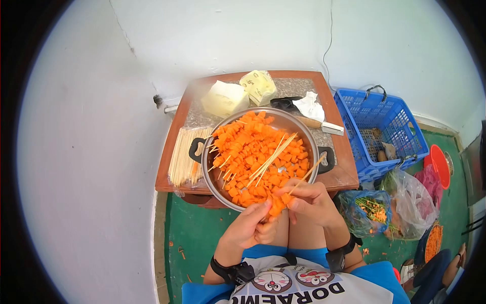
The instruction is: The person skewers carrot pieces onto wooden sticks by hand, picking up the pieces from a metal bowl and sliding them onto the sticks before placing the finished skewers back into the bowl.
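Carrot chunks [276,206] on a slim bamboo skewer [313,168] sit between two bare hands at five o'clock on the near rim of a wide metal pan [215,193]. The left hand [248,223] closes its fingers around the lower chunks; the right hand [314,202] pinches thumb and forefinger near the top chunk, the skewer's bare end rising toward one o'clock. Cut carrots [253,144] fill the pan on the table [167,159], more bare skewers [271,161] lying across them. A bundle of skewers [183,157] rests at nine o'clock, a knife [331,128] at two. The loaded skewer looks light, its wood stiff but thin enough to snap, its chunks firm and probably slick; the bare end offers the surest hold.
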Tool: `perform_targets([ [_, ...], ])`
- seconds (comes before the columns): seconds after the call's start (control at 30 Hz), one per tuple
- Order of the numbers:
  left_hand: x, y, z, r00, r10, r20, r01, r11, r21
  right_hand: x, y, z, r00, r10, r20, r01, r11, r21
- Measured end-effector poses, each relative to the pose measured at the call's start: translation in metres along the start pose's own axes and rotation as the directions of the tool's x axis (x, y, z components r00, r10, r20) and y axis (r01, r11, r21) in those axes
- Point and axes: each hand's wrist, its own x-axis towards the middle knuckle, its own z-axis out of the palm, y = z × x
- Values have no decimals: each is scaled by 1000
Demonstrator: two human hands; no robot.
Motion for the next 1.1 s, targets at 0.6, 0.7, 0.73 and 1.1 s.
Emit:
perform_targets([
  [0.6,-5,-7,6,950,226,-215,-127,909,397,-5,9,-1,999,0,37,9,971,-240],
  [0.7,-7,-9,5,941,294,-165,-189,866,464,-4,0,7,999,-21,46,39,899,-435],
  [0.73,-9,-9,3,941,313,-133,-208,839,502,-3,-5,9,999,-12,51,34,881,-471],
  [1.1,-28,-5,0,762,607,-227,-446,745,496,45,4,-59,898,-322,-300,-173,367,-914],
])
